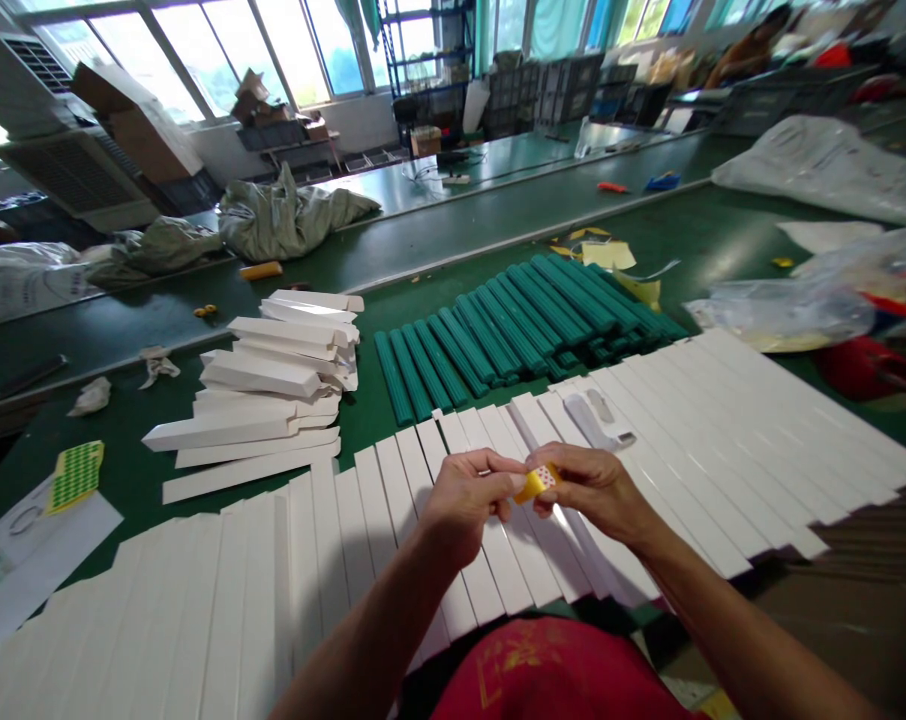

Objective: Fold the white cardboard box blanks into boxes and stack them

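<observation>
Both hands meet above a row of long white boxes point(393, 490) laid side by side near my body. My left hand point(472, 500) pinches the left end of a small yellow strip point(529, 486) that has a white patch with red dots. At its right end, the fingers of my right hand point(588, 485) are closed on the same strip. A white plastic piece point(595, 420) lies on the boxes just beyond my right hand. Behind the row lie many dark green ribbed bars point(498, 325).
Loose white cartons point(265, 375) are piled left of the green bars. A green-dotted sticker sheet point(76, 477) lies on paper at the left. Plastic bags point(790, 300) and a red object are at the right. A person point(753, 50) is far back right.
</observation>
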Tool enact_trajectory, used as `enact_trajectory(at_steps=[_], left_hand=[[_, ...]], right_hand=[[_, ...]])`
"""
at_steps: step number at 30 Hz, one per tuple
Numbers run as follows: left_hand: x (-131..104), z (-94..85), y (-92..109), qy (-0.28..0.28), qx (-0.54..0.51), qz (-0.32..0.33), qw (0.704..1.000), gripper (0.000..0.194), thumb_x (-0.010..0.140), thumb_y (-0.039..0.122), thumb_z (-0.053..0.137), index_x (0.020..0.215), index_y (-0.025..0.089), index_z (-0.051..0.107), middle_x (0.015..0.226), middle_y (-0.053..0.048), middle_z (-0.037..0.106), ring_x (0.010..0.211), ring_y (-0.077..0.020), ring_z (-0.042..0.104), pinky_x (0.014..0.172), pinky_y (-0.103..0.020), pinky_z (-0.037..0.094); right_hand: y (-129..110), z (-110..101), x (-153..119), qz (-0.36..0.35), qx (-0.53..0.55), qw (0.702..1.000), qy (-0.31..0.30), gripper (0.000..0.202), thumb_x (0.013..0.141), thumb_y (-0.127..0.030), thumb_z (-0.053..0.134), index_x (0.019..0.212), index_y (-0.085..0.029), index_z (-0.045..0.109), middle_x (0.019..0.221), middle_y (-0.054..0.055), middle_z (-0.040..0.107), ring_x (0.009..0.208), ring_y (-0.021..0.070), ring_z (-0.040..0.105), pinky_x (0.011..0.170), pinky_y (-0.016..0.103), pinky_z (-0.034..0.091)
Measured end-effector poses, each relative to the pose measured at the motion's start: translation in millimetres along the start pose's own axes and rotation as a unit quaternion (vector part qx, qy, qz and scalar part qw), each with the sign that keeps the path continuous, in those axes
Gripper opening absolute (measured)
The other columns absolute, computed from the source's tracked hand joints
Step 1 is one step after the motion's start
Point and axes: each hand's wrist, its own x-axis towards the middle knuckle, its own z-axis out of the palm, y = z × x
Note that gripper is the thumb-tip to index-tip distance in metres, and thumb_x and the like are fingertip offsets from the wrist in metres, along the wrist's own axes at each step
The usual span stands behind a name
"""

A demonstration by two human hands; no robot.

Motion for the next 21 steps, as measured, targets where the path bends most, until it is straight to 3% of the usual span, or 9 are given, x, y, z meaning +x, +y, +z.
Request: enact_trajectory(at_steps=[10, 15, 18, 21], left_hand=[[0, 0.0, -8, 0.003, -0.016, 0.006, 1.000, 0.025, 0.055, 0.025, 0.077, 0.064, 0.013, 0.058, 0.057, -0.001, 0.060, 0.047, -0.0092, 0.053, 0.045, -0.021, 0.033], [5, 3.0, -7, 0.027, 0.010, 0.035, 0.999, 0.032, 0.061, 0.035, 0.079, 0.064, 0.014, 0.055, 0.054, 0.000, 0.059, 0.044, -0.0078, 0.049, 0.043, -0.020, 0.034], [7, 1.9, -2, 0.021, 0.040, 0.071, 0.996, 0.039, 0.071, 0.048, 0.074, 0.066, 0.013, 0.060, 0.047, 0.003, 0.052, 0.041, -0.0066, 0.046, 0.044, -0.020, 0.037], [4, -2.3, 8, 0.003, 0.118, 0.110, 0.987, 0.037, 0.077, 0.046, 0.070, 0.084, 0.010, 0.070, 0.050, 0.002, 0.056, 0.043, -0.0072, 0.050, 0.048, -0.019, 0.041]], right_hand=[[-2, 7, 3, -0.049, -0.080, 0.996, 0.004, 0.006, 0.080, -0.019, 0.071, 0.085, -0.016, 0.072, 0.084, 0.004, 0.065, 0.063, 0.0117, 0.063, 0.054, 0.021, 0.055], [-2, 7, 8, -0.032, -0.053, 0.998, 0.008, 0.011, 0.079, -0.024, 0.073, 0.086, -0.015, 0.072, 0.084, 0.004, 0.064, 0.060, 0.0119, 0.064, 0.054, 0.022, 0.055], [-1, 6, 11, -0.010, -0.006, 1.000, 0.010, 0.017, 0.077, -0.029, 0.076, 0.084, -0.014, 0.072, 0.082, 0.004, 0.063, 0.058, 0.0135, 0.066, 0.053, 0.024, 0.056], [1, 2, 11, 0.013, 0.024, 1.000, 0.001, 0.018, 0.077, -0.029, 0.076, 0.085, -0.014, 0.072, 0.080, 0.003, 0.064, 0.054, 0.0135, 0.066, 0.051, 0.023, 0.055]])
